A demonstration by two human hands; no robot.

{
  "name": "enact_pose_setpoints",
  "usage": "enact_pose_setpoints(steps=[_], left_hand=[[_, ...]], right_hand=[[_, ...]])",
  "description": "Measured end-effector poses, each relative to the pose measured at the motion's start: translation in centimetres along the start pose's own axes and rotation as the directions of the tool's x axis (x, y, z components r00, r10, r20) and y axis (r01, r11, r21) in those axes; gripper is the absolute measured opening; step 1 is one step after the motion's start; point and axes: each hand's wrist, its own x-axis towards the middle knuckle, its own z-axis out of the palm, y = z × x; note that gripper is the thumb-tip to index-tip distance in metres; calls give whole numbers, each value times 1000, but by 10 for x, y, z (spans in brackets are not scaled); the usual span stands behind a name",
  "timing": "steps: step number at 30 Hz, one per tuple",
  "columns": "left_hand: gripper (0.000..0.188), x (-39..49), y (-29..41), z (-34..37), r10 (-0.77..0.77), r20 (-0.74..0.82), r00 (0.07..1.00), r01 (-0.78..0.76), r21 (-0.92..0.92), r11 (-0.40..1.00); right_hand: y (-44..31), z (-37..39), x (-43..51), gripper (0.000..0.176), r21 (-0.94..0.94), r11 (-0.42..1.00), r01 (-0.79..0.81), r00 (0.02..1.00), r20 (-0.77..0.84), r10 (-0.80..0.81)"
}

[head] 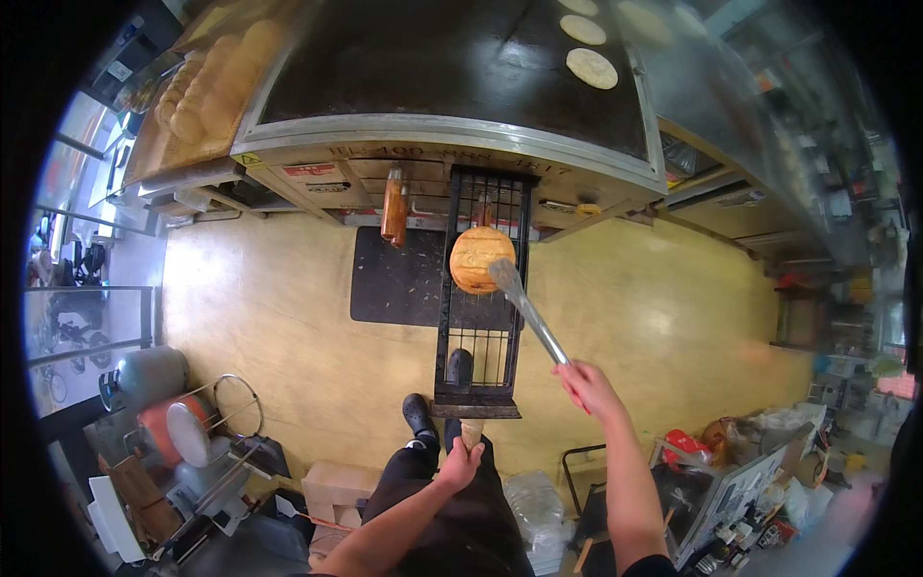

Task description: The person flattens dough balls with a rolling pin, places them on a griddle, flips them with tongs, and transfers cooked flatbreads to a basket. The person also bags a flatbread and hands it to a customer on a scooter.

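Note:
My left hand [459, 464] is closed around the wrapped handle [472, 432] of a black metal rack drawer [445, 324], which extends out from the front of the griddle oven. One round browned flatbread [482, 249] lies on the drawer's bars. In my right hand [591, 387] is a pair of metal tongs [537, 324], whose tip touches or overlaps the bread's right edge. Whether the tongs grip the bread, I cannot tell. On the dark griddle plate [404, 65] above, several pale dough rounds [591, 68] lie near the right side.
Wooden handles [393, 209] jut from the oven front, left of the drawer. A black mat [396, 281] lies on the floor beneath. Breads or dough rolls [216, 94] fill a board at upper left. Gas cylinders [151, 375] stand at left; boxes [339, 490] and bags [537, 505] are near my legs.

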Motion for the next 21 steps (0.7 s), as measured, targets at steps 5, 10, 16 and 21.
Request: enact_pose_setpoints(steps=[5, 10, 16, 21], left_hand=[[49, 2, 1, 0, -1, 31, 1000, 2, -51, 999], [49, 0, 4, -2, 6, 33, 999, -6, 0, 1000], [50, -13, 27, -11, 25, 25, 999, -26, 41, 999], [50, -13, 70, -22, 46, -19, 999, -43, 131, 990]], right_hand=[[17, -2, -67, 38, -31, 980, -198, 976, 81, 200], [17, 27, -7, 41, 94, 994, -60, 994, 102, 50], [-11, 25, 80, 38, 213, 975, 56, 996, 52, -69], [-29, 3, 71, 36, 279, 960, 38, 993, 93, -66]])
